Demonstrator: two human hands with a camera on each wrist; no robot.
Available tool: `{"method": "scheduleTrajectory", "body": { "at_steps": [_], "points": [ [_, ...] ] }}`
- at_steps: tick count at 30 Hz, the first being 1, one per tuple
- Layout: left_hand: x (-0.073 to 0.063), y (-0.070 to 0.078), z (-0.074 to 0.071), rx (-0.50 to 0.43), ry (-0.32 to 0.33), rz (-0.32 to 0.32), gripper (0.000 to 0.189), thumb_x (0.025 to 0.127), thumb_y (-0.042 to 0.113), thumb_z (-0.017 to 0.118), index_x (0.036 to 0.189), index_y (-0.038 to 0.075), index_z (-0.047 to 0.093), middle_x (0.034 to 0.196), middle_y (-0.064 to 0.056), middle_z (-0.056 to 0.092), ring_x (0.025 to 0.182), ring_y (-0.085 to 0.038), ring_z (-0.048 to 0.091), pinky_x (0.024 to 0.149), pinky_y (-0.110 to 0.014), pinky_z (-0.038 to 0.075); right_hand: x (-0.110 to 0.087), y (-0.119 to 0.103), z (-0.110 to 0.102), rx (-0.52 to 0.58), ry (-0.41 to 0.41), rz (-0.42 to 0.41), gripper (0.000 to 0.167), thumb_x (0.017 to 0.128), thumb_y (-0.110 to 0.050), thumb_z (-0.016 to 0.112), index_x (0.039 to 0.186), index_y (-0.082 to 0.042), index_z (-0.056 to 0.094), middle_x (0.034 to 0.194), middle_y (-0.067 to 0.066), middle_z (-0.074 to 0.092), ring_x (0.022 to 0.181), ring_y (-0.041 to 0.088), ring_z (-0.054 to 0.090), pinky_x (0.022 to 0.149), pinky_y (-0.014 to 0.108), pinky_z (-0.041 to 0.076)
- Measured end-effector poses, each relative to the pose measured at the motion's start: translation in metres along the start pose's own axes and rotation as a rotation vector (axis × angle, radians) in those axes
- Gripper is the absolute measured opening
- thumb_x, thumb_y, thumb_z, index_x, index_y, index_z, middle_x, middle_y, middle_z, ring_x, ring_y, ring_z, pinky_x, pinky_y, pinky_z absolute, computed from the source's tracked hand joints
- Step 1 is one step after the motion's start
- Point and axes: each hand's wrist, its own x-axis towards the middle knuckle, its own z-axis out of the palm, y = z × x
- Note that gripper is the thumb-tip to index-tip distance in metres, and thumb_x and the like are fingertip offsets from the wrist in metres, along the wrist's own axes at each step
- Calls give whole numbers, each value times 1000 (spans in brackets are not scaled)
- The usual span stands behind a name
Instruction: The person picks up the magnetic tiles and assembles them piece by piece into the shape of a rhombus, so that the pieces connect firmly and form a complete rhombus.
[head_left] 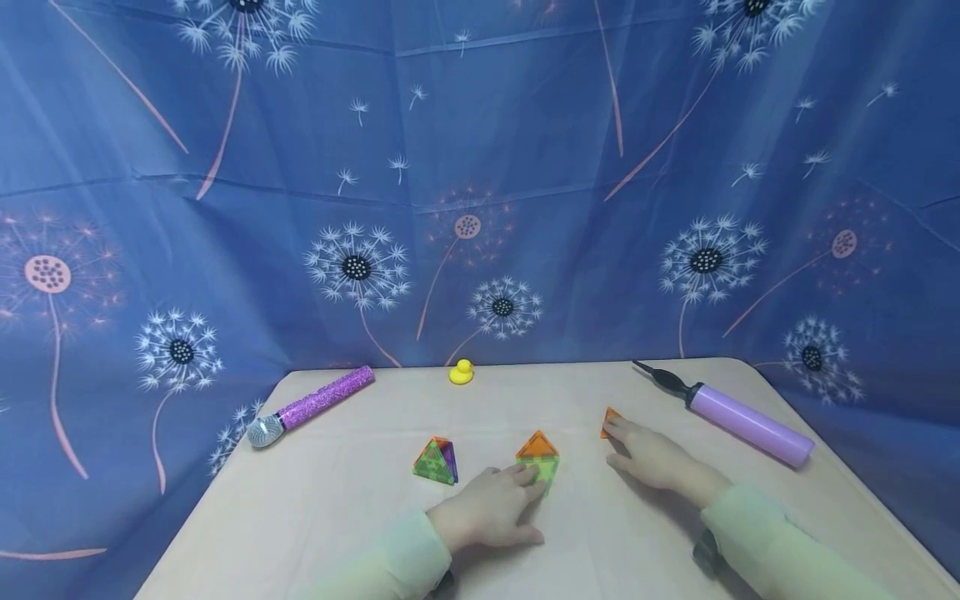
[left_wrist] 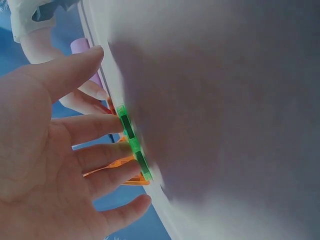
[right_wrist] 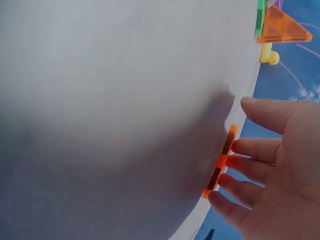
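My left hand (head_left: pixel 491 506) lies over a green translucent magnetic tile (head_left: pixel 550 473), its fairly straight fingers touching it and its thumb spread apart. An orange triangular tile (head_left: pixel 537 445) stands upright behind the green one, as the left wrist view also shows. My right hand (head_left: pixel 651 454) rests its extended fingertips on another orange tile (right_wrist: pixel 222 161), which lies flat on the table; in the head view the hand hides most of it. To the left stands a small pyramid of green, orange and purple tiles (head_left: pixel 433 462), touched by neither hand.
A yellow rubber duck (head_left: pixel 462 372) sits at the table's back edge. A purple glittery microphone (head_left: pixel 326 398) lies at the back left. The purple hand pump (head_left: pixel 750 423) lies right of my right hand. Behind the table (head_left: pixel 300 500) hangs a blue dandelion-patterned cloth (head_left: pixel 525 167).
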Motion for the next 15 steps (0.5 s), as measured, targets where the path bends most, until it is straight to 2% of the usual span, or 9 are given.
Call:
{"method": "scheduleTrajectory", "body": {
  "at_steps": [7, 15],
  "points": [
    [-1, 1, 4, 14, -5, -13, 72, 94, 59, 65, 152, 19, 50, 159, -3, 41, 146, -20, 37, 110, -51, 42, -9, -6, 5, 13, 2, -10, 57, 94, -23, 71, 136, 12, 56, 142, 33, 51, 131, 51, 48, 107, 61, 39],
    [0, -1, 7, 11, -1, -21, 73, 94, 60, 64, 153, 19, 49, 160, -2, 39, 147, -19, 35, 110, -53, 41, -17, -12, 6, 54, -20, 18, 55, 97, -24, 68, 139, 9, 55, 147, 30, 48, 134, 50, 45, 109, 62, 36]
  ]
}}
